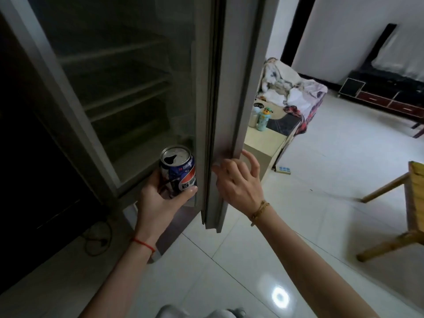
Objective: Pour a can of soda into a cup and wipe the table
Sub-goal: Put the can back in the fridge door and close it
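**Opened Can Held at the Fridge Door**

The left hand gripped a soda can, thumb curled across its glossy blue, red and white side. The can stood upright just in front of the open fridge, its round silvery top showing a dark, already opened mouth. The right hand rested against the edge of the grey fridge door, fingers loosely spread and only slightly bent, clasping nothing. Inside the fridge, pale flat shelves lay in dim light. A thin red string circled the left wrist and a braided golden-brown cord the right. Glossy white floor tiles mirrored a round lamp. A wooden chair stood at the right, and rumpled cloth lay heaped beyond the door.
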### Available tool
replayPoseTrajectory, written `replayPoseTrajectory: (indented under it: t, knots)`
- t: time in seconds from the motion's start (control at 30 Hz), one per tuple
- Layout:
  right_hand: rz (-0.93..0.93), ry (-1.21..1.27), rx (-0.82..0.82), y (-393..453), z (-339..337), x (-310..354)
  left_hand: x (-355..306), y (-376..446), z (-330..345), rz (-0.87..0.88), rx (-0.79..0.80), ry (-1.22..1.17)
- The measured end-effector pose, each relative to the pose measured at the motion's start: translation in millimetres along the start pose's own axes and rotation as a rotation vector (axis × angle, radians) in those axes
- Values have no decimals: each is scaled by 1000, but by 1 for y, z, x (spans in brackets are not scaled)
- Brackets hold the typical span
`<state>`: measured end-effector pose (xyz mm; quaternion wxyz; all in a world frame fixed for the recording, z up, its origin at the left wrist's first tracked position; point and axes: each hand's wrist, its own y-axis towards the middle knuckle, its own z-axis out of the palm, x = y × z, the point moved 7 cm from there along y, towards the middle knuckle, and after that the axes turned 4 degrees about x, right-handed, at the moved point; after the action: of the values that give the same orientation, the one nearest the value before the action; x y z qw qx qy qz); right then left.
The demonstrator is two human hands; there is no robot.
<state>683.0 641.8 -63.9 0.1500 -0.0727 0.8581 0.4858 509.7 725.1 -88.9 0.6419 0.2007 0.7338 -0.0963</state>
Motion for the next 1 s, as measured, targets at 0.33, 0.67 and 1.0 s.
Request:
replayPoseTrajectory:
  t: [0.33, 0.67, 1.0]
  knots:
    - [433, 237, 54, -36, -39, -114, -40, 1, 111, 18, 74, -66]
    - [699, 467, 97, -55, -48, -231, -77, 7, 209, 63, 72, -129]
    - [1008, 676, 230, -71, -19, -315, -89, 34, 276, 88, 68, -95]
